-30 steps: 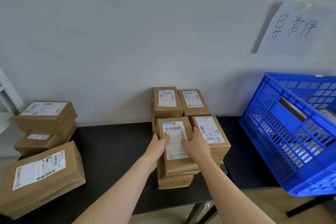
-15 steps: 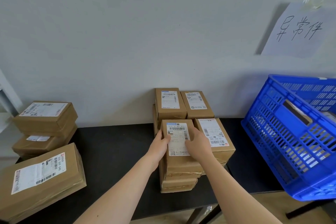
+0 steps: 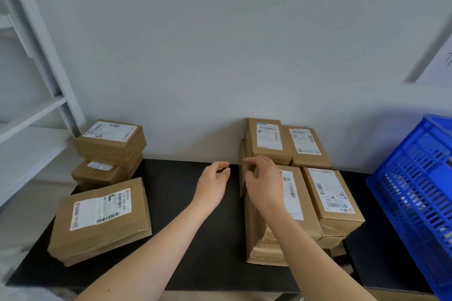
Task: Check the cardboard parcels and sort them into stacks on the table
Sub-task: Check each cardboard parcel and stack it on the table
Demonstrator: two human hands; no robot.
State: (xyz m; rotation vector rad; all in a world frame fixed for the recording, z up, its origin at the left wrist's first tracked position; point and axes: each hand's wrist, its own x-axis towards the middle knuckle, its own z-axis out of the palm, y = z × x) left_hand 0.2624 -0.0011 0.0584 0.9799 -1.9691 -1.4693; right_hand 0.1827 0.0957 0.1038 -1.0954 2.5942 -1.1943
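Brown cardboard parcels with white labels stand in stacks on the black table (image 3: 195, 239). At centre right is a cluster of stacks: two at the back (image 3: 267, 139) (image 3: 307, 145) and two in front (image 3: 292, 193) (image 3: 332, 195). My right hand (image 3: 263, 178) hovers over the near-left stack's top parcel, fingers loosely curled, holding nothing. My left hand (image 3: 215, 182) hangs over the bare table left of that stack, fingers relaxed and empty. On the left lie a flat wide parcel (image 3: 100, 217) and a stack of two boxes (image 3: 110, 146).
A blue plastic crate (image 3: 415, 198) stands tilted at the right edge of the table. White shelving (image 3: 31, 95) rises at the far left. A sheet of paper (image 3: 437, 66) is taped to the grey wall at upper right.
Both hands have let go of the near-left stack's top parcel and lifted off it; the left hand moved left over the table. The view swung to the left.
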